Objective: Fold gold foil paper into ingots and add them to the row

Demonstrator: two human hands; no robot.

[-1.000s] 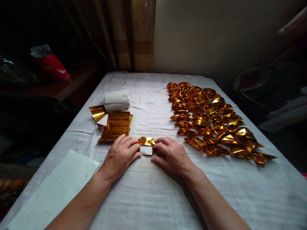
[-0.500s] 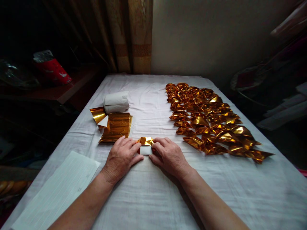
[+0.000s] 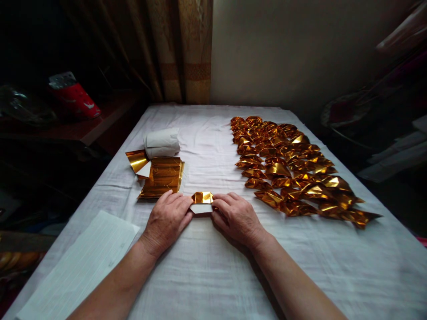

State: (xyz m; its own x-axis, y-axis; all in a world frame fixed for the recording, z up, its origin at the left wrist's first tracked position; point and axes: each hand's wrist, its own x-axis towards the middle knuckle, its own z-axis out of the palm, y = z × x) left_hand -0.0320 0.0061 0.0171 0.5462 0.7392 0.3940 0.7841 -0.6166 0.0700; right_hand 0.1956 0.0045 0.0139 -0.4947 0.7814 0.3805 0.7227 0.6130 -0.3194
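Between my two hands lies a small folded piece of gold foil paper (image 3: 202,198), its near flap showing the white back. My left hand (image 3: 168,215) pinches its left end, with thumb and fingers close together. At the other end, my right hand (image 3: 235,217) grips it with curled fingers. The paper is low over the white cloth or resting on it; I cannot tell which. Just beyond my left fingers is a stack of flat gold foil sheets (image 3: 163,175), with a bent gold sheet (image 3: 136,161) at its left side.
Rows of folded gold foil pieces (image 3: 278,169) cover the table's right side. A white paper roll (image 3: 162,142) lies behind the stack. A white paper sheet (image 3: 80,266) is at the left on the cloth-covered table (image 3: 207,284). A red container (image 3: 76,100) leans on a side shelf.
The near white flap of the folded paper now shows wider, with slanted ends. My left thumb has drawn back a little to the left; both hands otherwise keep their places.
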